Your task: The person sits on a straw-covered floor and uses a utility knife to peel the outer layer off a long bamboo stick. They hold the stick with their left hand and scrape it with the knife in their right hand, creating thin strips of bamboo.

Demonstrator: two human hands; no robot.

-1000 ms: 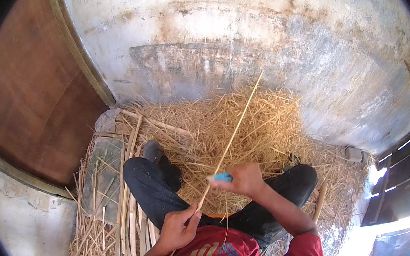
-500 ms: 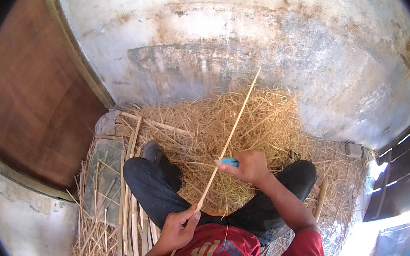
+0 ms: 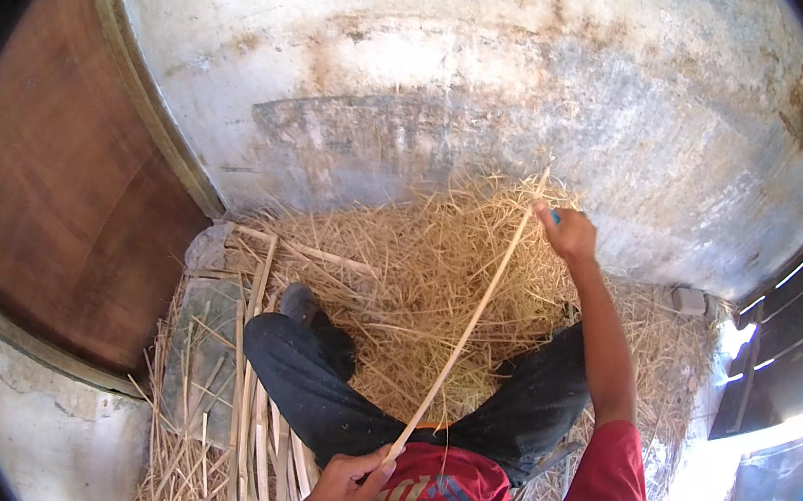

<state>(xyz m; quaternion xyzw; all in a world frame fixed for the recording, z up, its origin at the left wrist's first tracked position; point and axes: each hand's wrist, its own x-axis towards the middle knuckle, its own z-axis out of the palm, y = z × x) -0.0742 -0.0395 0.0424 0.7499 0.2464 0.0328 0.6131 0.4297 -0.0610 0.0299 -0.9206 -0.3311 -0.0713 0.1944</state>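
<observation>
A long, thin, pale bamboo strip (image 3: pixel 472 330) slants from my lap up toward the wall. Its lower end is pinched between the thumb and fingers of my left hand (image 3: pixel 349 486), close to my belly. With the arm stretched out, my right hand (image 3: pixel 570 235) is closed around a small knife with a blue handle (image 3: pixel 555 216), near the strip's far end. The fingers mostly cover the knife, and its blade cannot be made out. Fine curled shavings (image 3: pixel 467 228) are heaped beneath the strip, between and beyond my crossed legs.
Several split bamboo lengths (image 3: pixel 256 421) lie by my left knee, beside a grey slab (image 3: pixel 203 367). A stained wall (image 3: pixel 420 76) rises ahead, with a brown door panel (image 3: pixel 76 177) at left. Against the wall at right sits a small grey block (image 3: pixel 689 300).
My right hand has moved with the knife away from me along the strip, nearly to its far end. My left hand has come lower, and the strip now leans further right.
</observation>
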